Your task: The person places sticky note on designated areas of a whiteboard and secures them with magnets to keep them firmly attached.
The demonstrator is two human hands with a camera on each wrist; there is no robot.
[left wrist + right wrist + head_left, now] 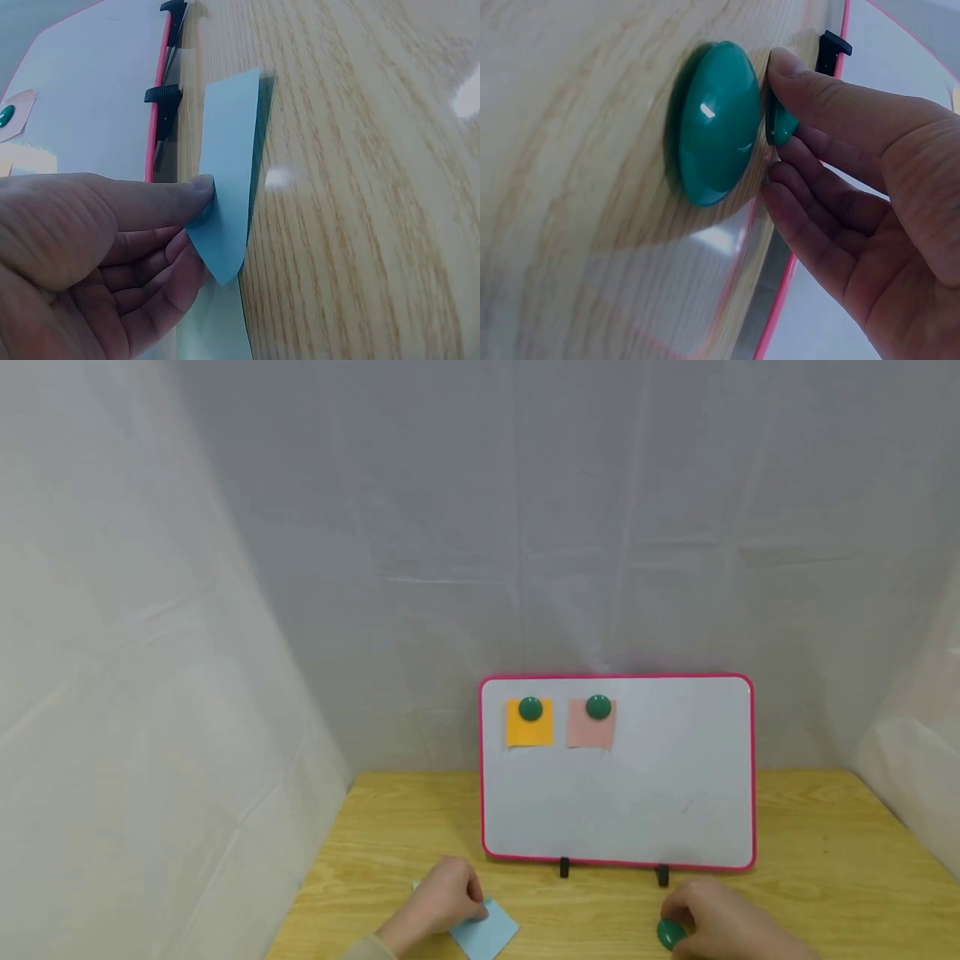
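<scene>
A light blue paper note point(491, 931) lies on the wooden table point(825, 860) near its front edge. My left hand point(468, 902) pinches one edge of it between thumb and fingers. In the left wrist view the note point(229, 150) is lifted off the wood at that edge. At the right, my right hand point(678, 927) is at a green round magnet point(670, 933). The right wrist view shows one large green magnet point(712, 124) lying on the table and a second green magnet point(782, 126) pinched between the thumb and fingers of my right hand point(776, 150).
A white board with a pink frame point(675, 793) stands on two black feet just beyond the hands. An orange note point(529, 731) and a pink note point(591, 731) are pinned on it at the upper left, each under a green magnet. White sheeting hangs around the table.
</scene>
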